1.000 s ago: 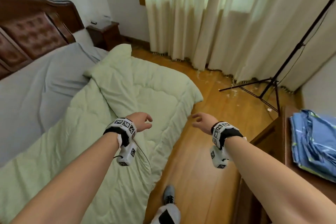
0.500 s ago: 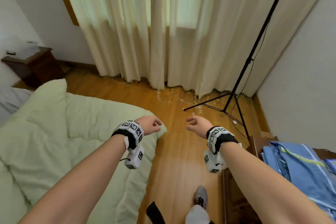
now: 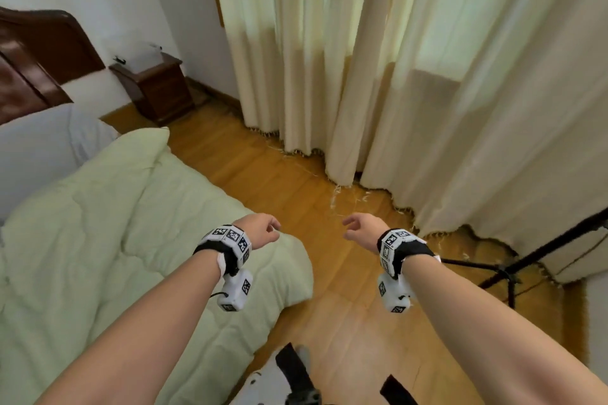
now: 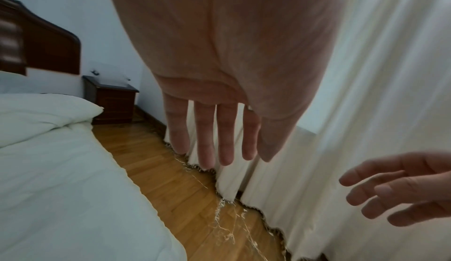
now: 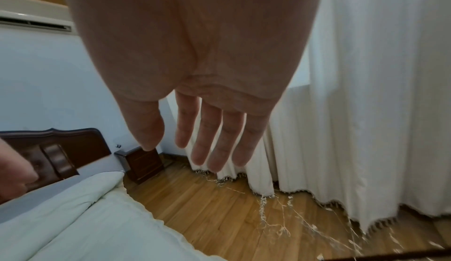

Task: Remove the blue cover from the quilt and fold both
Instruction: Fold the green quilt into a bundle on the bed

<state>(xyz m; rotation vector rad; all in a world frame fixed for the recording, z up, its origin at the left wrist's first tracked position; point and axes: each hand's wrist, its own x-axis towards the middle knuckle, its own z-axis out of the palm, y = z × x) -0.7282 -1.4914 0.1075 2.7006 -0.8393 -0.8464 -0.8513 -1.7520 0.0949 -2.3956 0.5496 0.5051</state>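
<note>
My left hand (image 3: 260, 231) and my right hand (image 3: 363, 231) hung out in front of me over bare wooden floor (image 3: 332, 306), both empty, fingers loose and nearly straight, a clear gap between them. The pale green quilt (image 3: 98, 240) lay spread on the bed to my left, its near right corner drooping over the bed's edge just below my left wrist. Between that edge and the cream curtains (image 3: 411, 92) on the far right ran an open strip of floor, with the legs of a black tripod (image 3: 506, 270) intruding at the right. The blue cover showed in none of the views. The head view hid my fingers behind my knuckles; the left wrist view showed them hanging straight and slightly apart, with my right hand's spread fingers at its right edge. The right wrist view alone caught an air conditioner (image 5: 34, 21) high on the wall. A dark headboard (image 3: 42, 52) and a nightstand (image 3: 158, 89) stood far left, and loose curtain threads lay scattered on the boards.
</note>
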